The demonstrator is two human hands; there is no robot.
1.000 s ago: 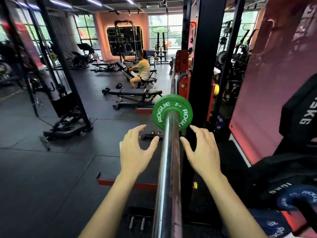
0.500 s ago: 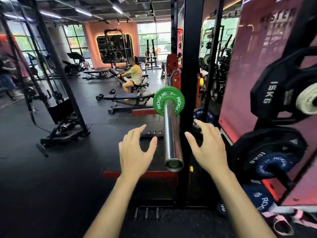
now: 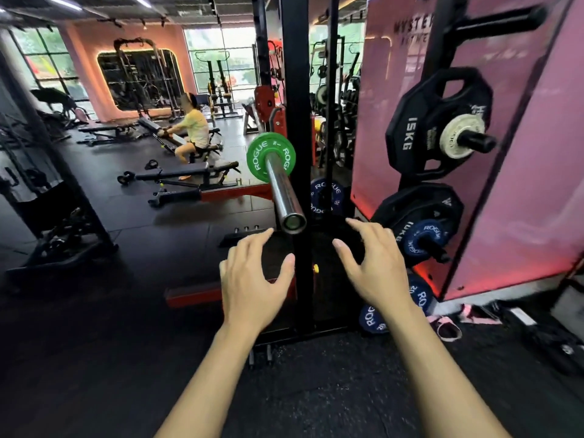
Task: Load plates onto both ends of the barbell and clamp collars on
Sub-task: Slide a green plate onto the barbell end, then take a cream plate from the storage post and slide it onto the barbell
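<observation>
Both hands hover empty with fingers spread, left hand (image 3: 252, 281) and right hand (image 3: 377, 267) just near of the chrome steel barbell sleeve (image 3: 282, 190). One small green round plate (image 3: 270, 157) sits far along it. The black plates (image 3: 437, 126) racked right look heavy and rigid, so grip them by the rim cut-outs.

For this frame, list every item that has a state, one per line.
Green plate: seated on the barbell sleeve, no collar visible.
Barbell sleeve: bare from plate to tip.
Left hand: open, empty, touching nothing.
Right hand: open, empty, touching nothing.
15KG plate: hanging on its storage peg.
Top storage peg: empty.
</observation>
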